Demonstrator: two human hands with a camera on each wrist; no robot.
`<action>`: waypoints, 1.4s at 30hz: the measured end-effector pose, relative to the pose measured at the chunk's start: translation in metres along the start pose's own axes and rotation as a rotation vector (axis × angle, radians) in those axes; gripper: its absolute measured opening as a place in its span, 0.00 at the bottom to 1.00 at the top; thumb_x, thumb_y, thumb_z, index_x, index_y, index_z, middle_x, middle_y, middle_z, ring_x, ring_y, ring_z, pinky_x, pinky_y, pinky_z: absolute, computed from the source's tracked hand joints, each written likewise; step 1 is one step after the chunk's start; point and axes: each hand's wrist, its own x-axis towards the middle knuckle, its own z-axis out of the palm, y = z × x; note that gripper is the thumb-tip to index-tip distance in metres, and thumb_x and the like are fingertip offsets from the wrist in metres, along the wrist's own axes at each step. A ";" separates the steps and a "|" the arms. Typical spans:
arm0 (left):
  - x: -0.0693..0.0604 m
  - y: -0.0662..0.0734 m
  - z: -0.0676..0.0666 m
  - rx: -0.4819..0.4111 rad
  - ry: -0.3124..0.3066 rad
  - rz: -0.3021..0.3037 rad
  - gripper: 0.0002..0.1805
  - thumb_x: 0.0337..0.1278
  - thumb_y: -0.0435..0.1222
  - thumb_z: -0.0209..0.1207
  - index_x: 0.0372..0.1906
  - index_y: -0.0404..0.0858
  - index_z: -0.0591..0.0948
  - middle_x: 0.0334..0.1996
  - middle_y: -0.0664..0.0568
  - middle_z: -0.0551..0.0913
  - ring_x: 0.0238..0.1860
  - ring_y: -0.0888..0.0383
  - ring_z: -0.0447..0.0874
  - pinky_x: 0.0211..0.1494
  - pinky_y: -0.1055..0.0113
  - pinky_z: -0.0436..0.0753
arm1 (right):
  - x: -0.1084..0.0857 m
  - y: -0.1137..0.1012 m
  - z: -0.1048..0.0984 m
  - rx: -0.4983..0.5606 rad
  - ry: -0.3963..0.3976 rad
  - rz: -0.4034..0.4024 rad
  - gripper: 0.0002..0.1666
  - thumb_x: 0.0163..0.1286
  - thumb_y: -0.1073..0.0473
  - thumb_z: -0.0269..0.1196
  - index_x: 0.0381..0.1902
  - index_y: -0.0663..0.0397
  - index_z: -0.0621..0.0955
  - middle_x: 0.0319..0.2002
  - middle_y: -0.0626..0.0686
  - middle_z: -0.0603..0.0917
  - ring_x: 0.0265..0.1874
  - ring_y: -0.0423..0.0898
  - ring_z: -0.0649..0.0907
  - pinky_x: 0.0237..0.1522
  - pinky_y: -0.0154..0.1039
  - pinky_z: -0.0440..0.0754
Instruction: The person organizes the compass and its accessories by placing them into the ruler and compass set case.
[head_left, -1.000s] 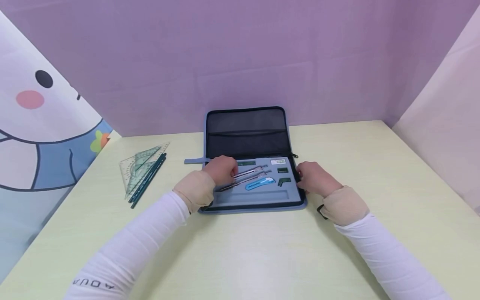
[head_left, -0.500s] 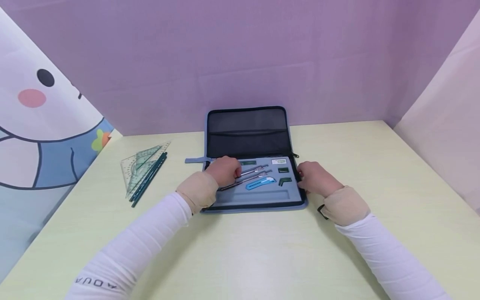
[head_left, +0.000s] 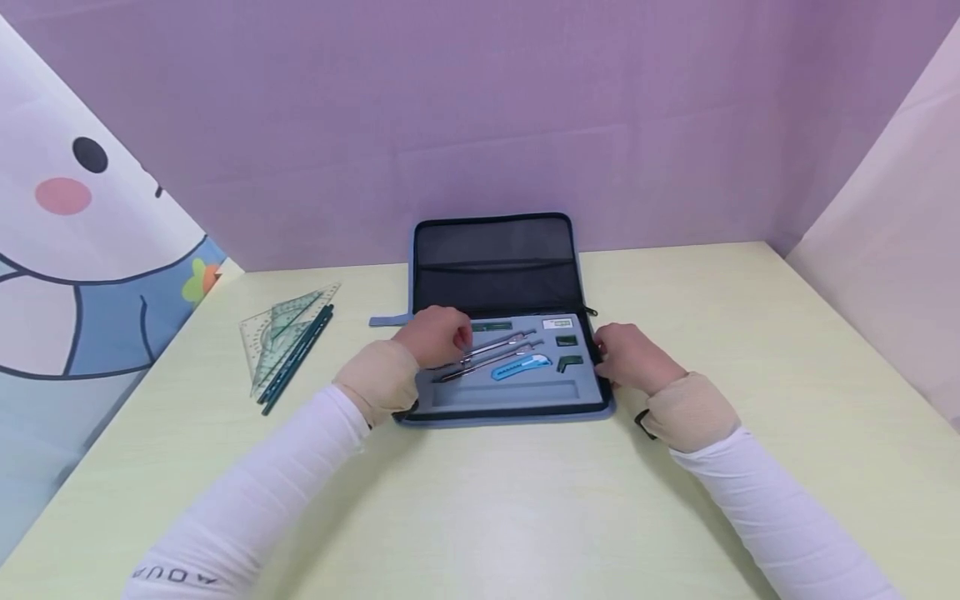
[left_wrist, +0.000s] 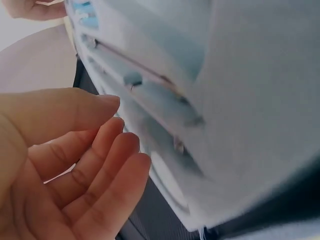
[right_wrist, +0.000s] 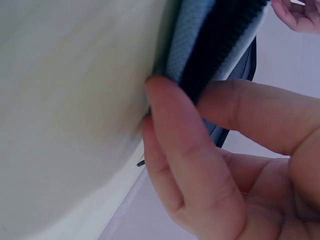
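Note:
An unzipped blue-grey zip case (head_left: 517, 417) lies on the table with its dark lid (head_left: 495, 292) raised. Its grey tray holds two metal compasses, one (head_left: 498, 343) behind the other (head_left: 487, 364), and a light-blue utility knife (head_left: 521, 367). My left hand (head_left: 435, 336) hovers over the tray's left part. In the left wrist view its fingers (left_wrist: 127, 185) are loosely bent, thumb apart, with nothing between them. At the case's right side, my right hand (head_left: 633, 357) pinches the zippered edge (right_wrist: 197, 55) between thumb and fingers.
Transparent green set squares and a protractor (head_left: 281, 333) lie on the table (head_left: 495, 517) to the left, beside dark green pencils (head_left: 296, 358). The tray also bears a white eraser (head_left: 557, 323) and small dark green pieces (head_left: 570, 362). A purple cloth (head_left: 480, 125) hangs behind.
My left hand has come away from the compasses, rising slightly and shifting left. The right hand stays at the case's edge.

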 end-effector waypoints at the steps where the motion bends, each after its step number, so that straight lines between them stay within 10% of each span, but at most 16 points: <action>1: -0.001 -0.002 -0.001 -0.001 0.008 0.008 0.06 0.51 0.28 0.60 0.36 0.38 0.82 0.32 0.50 0.81 0.35 0.55 0.77 0.42 0.64 0.79 | 0.000 0.000 0.000 -0.002 -0.001 0.001 0.20 0.60 0.72 0.59 0.50 0.79 0.72 0.38 0.65 0.78 0.31 0.50 0.80 0.29 0.36 0.82; 26: -0.053 -0.090 -0.032 0.038 0.178 -0.184 0.10 0.47 0.29 0.62 0.37 0.30 0.81 0.33 0.42 0.83 0.36 0.47 0.79 0.45 0.54 0.77 | 0.000 0.002 0.000 0.035 -0.019 0.034 0.21 0.60 0.72 0.58 0.51 0.79 0.72 0.39 0.66 0.78 0.31 0.50 0.81 0.27 0.36 0.82; 42: -0.082 -0.138 -0.033 0.122 0.040 -0.441 0.12 0.47 0.31 0.55 0.35 0.25 0.79 0.36 0.33 0.81 0.36 0.42 0.78 0.44 0.49 0.77 | 0.001 -0.003 0.000 0.022 -0.023 0.012 0.20 0.60 0.73 0.58 0.50 0.80 0.72 0.37 0.65 0.78 0.29 0.49 0.81 0.27 0.36 0.82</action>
